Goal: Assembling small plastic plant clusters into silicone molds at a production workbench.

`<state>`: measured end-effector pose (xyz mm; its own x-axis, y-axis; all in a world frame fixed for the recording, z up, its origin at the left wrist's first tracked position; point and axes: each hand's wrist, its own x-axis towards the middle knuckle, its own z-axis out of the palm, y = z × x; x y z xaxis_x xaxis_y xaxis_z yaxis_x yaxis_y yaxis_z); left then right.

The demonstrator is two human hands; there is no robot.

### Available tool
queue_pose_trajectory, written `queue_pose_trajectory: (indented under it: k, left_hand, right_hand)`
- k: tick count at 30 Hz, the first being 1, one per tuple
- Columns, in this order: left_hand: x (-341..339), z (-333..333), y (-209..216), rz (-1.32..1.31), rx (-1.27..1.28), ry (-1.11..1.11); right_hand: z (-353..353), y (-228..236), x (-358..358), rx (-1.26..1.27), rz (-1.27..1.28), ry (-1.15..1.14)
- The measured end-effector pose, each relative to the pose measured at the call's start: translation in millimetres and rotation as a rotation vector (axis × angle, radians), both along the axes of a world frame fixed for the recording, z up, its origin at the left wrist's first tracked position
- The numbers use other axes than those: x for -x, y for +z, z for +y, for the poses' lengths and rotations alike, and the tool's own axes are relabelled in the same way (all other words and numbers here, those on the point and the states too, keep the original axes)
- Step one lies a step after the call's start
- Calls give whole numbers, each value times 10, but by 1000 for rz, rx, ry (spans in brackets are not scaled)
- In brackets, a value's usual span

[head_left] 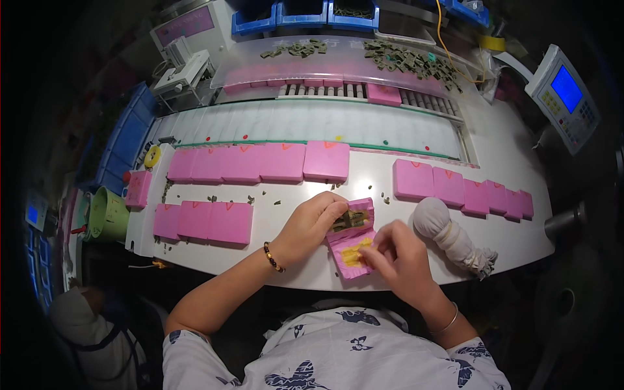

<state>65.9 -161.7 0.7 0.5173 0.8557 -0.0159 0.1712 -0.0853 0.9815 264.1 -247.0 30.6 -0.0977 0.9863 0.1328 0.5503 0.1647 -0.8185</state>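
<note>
A pink block-like mould (337,242) lies opened in two halves near the table's front edge. Dark green material shows in its far half, and a yellow patch (356,255) fills the middle of the near half. My left hand (311,224) is closed round the far half, thumb on top. Over the near half, my right hand (398,260) has its fingers pinched together at the yellow patch; whatever is between them is too small to make out. To the right of that hand lies a tied white cloth bag (448,237) with a rounded end.
Pink blocks stand in rows at left (214,223), behind (283,161) and right (448,187). Dark green scraps dot the white table (286,188). Farther back are a roller conveyor (325,90) and a clear cover (344,62) bearing green pieces. A control panel (565,91) stands right.
</note>
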Motion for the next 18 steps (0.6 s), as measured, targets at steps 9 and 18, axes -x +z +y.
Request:
queue_pose_trajectory:
  k: [9, 18]
  left_hand:
    - [-31, -119, -63, -181, 136, 157]
    - [-26, -71, -38, -299, 384, 97]
  right_hand:
    - [271, -94, 29, -177, -81, 12]
    - [215, -70, 93, -206, 63, 45]
